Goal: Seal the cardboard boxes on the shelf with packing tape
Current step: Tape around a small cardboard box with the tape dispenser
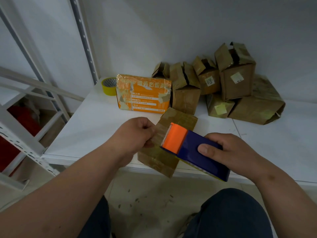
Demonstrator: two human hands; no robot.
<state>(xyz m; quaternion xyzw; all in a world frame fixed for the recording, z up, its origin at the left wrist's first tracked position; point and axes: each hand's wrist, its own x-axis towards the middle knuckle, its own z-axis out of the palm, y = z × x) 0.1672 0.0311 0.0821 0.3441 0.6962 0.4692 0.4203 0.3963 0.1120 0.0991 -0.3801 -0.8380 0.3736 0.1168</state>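
A small brown cardboard box [178,118] lies at the front edge of the white shelf [96,124], its near corner hanging over the edge. My right hand [231,152] grips a blue tape dispenser [197,152] with an orange cutter head, held over the box. My left hand [135,134] pinches the clear tape end just left of the cutter, above the box's left side. The pulled tape is faint and hard to make out.
An orange printed box [144,94] stands behind, with a yellow tape roll [109,86] to its left. Several brown boxes [235,79] with open flaps are piled at the back right. White rack posts [84,40] stand left. The floor lies below, by my knees.
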